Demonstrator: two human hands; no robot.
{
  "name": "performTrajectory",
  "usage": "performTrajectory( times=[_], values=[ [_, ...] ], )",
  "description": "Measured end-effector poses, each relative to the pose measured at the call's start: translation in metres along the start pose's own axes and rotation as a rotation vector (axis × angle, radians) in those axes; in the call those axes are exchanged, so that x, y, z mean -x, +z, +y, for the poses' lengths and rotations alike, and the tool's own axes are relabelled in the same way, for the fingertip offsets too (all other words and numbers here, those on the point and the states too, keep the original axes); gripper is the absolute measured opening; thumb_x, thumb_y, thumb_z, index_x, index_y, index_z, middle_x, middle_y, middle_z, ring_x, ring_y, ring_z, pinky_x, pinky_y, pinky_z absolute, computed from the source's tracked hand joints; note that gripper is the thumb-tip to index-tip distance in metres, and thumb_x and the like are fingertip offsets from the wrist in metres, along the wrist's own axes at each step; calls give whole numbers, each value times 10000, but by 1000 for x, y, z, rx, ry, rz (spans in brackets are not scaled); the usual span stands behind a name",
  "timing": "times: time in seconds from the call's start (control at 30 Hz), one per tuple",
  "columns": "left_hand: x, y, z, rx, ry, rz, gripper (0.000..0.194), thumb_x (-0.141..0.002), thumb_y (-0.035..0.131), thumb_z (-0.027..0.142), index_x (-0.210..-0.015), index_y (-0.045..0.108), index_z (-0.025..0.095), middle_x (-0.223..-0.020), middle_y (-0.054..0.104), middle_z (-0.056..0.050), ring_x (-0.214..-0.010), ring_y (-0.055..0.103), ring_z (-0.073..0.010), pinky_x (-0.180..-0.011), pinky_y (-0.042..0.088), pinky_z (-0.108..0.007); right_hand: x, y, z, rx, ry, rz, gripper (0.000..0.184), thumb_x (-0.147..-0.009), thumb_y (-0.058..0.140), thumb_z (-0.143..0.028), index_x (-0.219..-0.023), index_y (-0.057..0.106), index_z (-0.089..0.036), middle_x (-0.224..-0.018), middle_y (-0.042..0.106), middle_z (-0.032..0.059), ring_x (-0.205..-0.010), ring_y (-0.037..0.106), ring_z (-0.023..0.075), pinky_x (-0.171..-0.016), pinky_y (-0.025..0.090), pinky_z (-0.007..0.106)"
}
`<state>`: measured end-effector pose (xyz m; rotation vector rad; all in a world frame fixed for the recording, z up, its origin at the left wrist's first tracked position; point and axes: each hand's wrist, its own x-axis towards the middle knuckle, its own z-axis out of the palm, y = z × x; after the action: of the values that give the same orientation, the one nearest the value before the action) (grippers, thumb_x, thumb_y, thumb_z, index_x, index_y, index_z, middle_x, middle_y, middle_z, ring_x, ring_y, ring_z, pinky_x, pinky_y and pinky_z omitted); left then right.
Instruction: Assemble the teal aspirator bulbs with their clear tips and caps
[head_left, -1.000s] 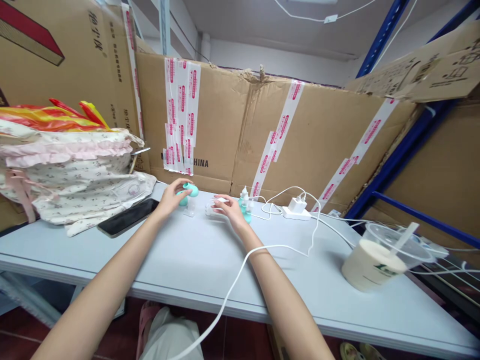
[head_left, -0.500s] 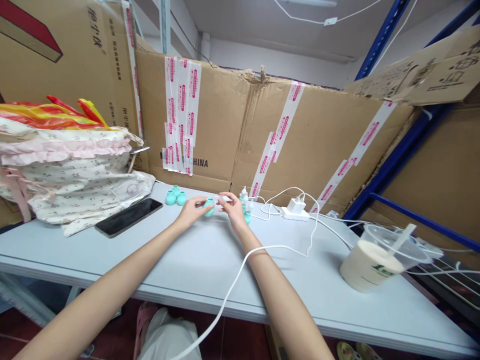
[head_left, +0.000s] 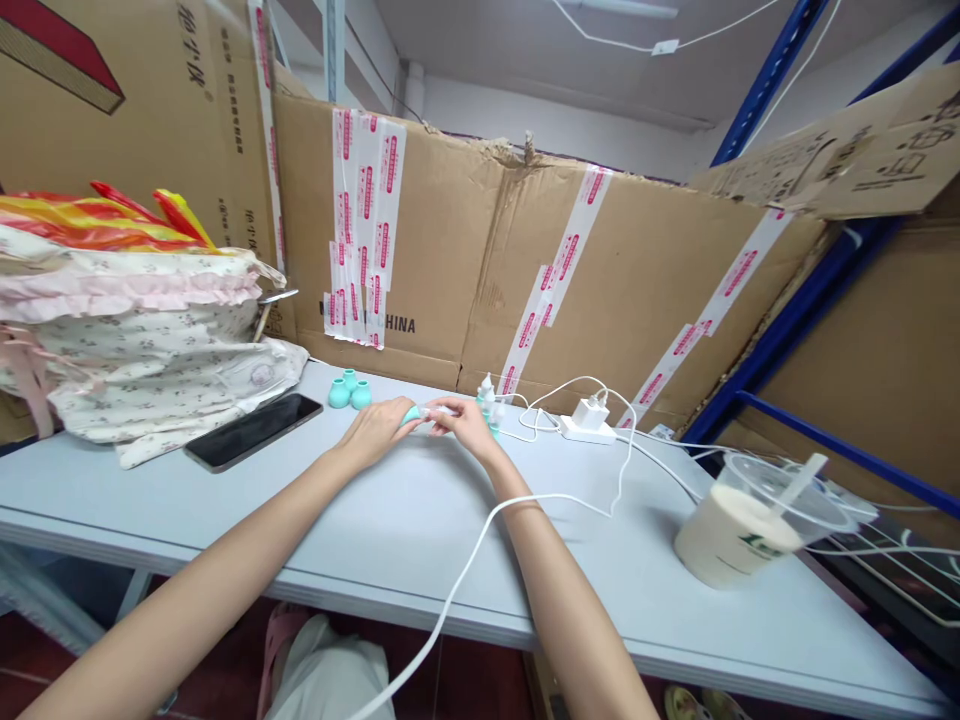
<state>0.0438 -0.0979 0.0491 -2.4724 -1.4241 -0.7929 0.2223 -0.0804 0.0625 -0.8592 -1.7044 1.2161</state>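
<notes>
Your left hand [head_left: 375,430] is closing its fingers around a mint-green, rounded, bulb-like piece [head_left: 410,415], most of which is hiding behind those fingers. Your right hand [head_left: 469,425] is pinching a small, translucent whitish piece [head_left: 424,412] with its fingertips drawn together; the fingers are covering too much of it for its full shape to be told. You are bringing the two pieces end to end above the middle of the pale grey, flat tabletop [head_left: 405,540], and you cannot tell from here whether they are joining. Beyond your left hand, three mint-green, round-bellied pieces with short necks [head_left: 350,390] are standing close together. Just behind your right hand, a cluster of mint-green and clear bottle-like pieces with pointed white tops [head_left: 489,398] is standing, partly hidden. A dark, flat, rectangular phone [head_left: 255,430] is lying to the left, near a white floral fabric bag [head_left: 157,350]. A clear plastic cup of creamy drink [head_left: 735,530] is standing at the right, and a long white cable [head_left: 457,580] is looping over your right forearm.
</notes>
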Motion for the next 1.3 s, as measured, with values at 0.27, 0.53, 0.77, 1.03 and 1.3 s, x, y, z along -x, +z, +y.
performTrajectory(
  times=[0.27, 0.53, 0.77, 1.03, 1.3],
  values=[
    [-3, -2, -4, -59, 92, 18, 313, -902, 321, 409, -925, 506, 157, -866, 586, -77, -798, 567, -209, -646, 383, -286, 0, 4, 5, 96, -64, -18, 324, -677, 622, -457, -715, 447, -186, -584, 517, -63, -389, 384, 38, -374, 293, 169],
    [-2, -4, 0, 58, 142, -100, 322, -887, 352, 433, -929, 518, 161, -886, 592, -74, -800, 571, -208, -653, 390, -288, 6, -11, -6, 99, 23, -251, 362, -634, 651, -473, -681, 440, -182, -548, 517, -61, -394, 380, 42, -368, 280, 170],
    [1, -4, 5, -1, 209, -184, 390, -863, 361, 505, -926, 521, 155, -879, 596, -82, -781, 584, -209, -623, 382, -272, 10, -16, -8, 153, 112, -366, 346, -624, 656, -461, -681, 473, -173, -544, 561, -45, -384, 390, 46, -366, 303, 172],
    [2, 3, 2, 32, 258, -175, 427, -838, 375, 551, -915, 537, 163, -848, 589, -71, -770, 575, -197, -660, 389, -273, 7, -14, 2, 247, 117, -351, 276, -652, 649, -400, -691, 508, -166, -564, 595, -30, -374, 417, 49, -376, 326, 175],
    [-2, -3, 6, 157, 64, -77, 404, -838, 391, 532, -980, 543, 186, -933, 599, -56, -824, 570, -207, -714, 405, -299, 6, -8, -5, 195, -25, -88, 436, -691, 640, -376, -1016, 392, -228, -592, 582, -85, -354, 471, 71, -399, 372, 183]
  ],
)
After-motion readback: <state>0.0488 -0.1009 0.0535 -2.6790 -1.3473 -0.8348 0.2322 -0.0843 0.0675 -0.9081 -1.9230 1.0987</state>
